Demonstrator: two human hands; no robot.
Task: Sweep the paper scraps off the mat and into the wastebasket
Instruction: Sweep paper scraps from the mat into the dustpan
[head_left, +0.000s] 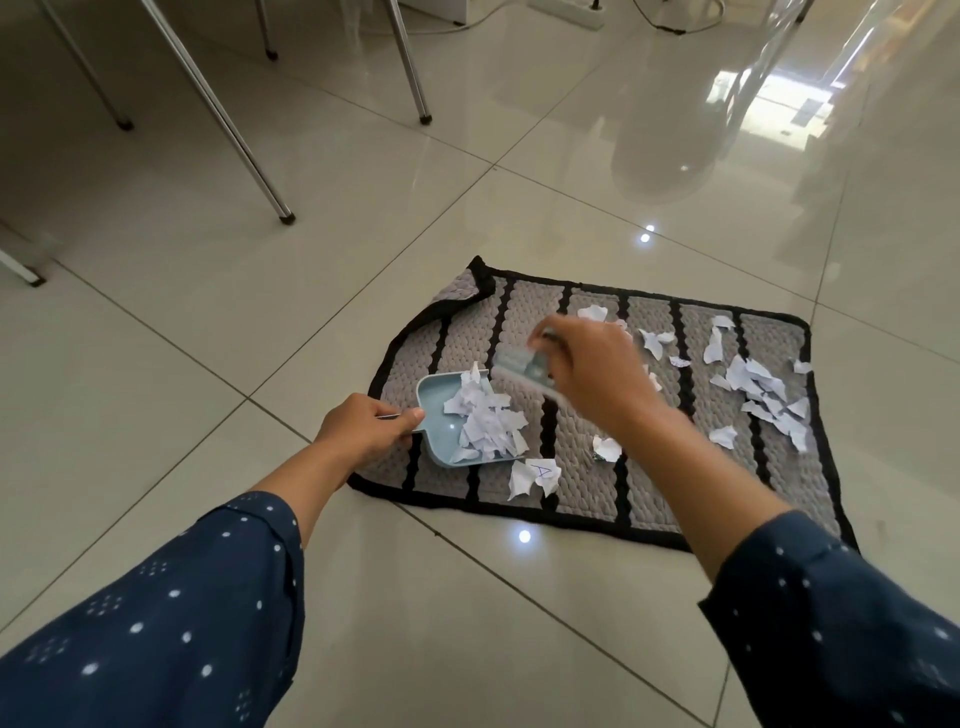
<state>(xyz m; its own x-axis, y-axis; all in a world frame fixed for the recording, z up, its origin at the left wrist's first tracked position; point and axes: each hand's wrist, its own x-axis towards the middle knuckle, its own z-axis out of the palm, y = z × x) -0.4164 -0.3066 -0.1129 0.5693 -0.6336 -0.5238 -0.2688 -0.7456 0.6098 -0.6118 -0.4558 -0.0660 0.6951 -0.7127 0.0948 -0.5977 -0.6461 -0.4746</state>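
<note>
A grey mat (654, 499) with black stripes and a black border lies on the tiled floor. My left hand (363, 428) grips the handle of a pale blue dustpan (434, 397) resting on the mat's left part, with a heap of white paper scraps (485, 423) in it. My right hand (592, 376) holds a small pale blue brush (522, 366), blurred, just right of the pan. More loose scraps (763, 392) lie over the mat's right side, and a piece marked "A" (537, 475) lies near the front edge. No wastebasket is in view.
Metal table or chair legs (223, 119) stand on the floor at the upper left. A power strip with cables (571, 10) lies at the top. The mat's far left corner (480, 283) is folded over. Glossy tiles surround the mat.
</note>
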